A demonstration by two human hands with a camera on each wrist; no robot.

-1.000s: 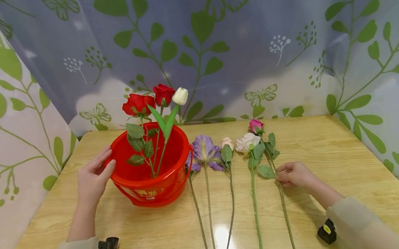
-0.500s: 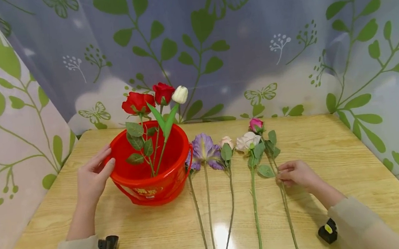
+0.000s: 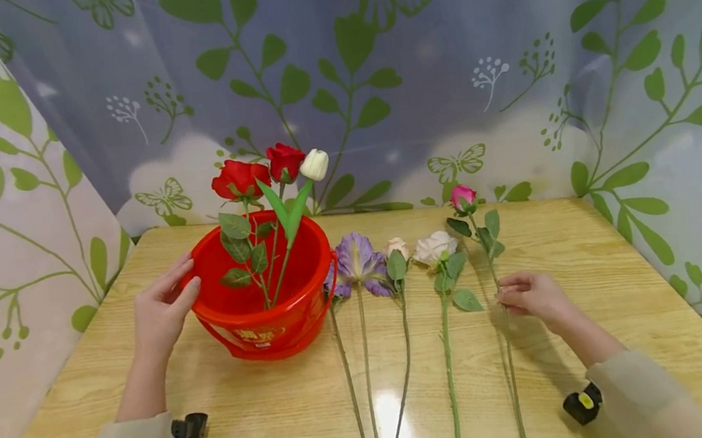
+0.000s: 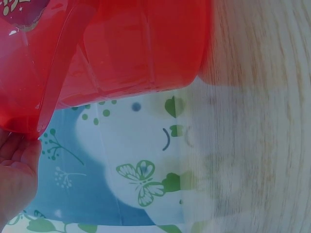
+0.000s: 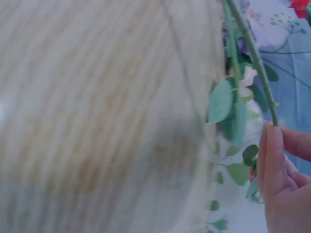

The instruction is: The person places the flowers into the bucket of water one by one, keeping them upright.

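In the head view my right hand pinches the stem of a pink rose between thumb and fingertips. Its bloom is tilted up off the wooden table; the lower stem runs toward the near edge. The right wrist view shows the fingertips on the green stem. At the left, my left hand holds the rim of a red bucket, its fingertips partly hidden by the rim in the left wrist view. Two red roses and a white tulip stand in the bucket, leaning on its wall.
Between bucket and right hand lie a purple iris, a small pale peach rose and a larger whitish rose, stems toward me. Another stem lies beside the bucket, its bloom mostly hidden. A patterned curtain hangs behind.
My right hand has moved slightly right and raised the pink rose, separating it from the whitish rose. The left hand stays at the bucket.
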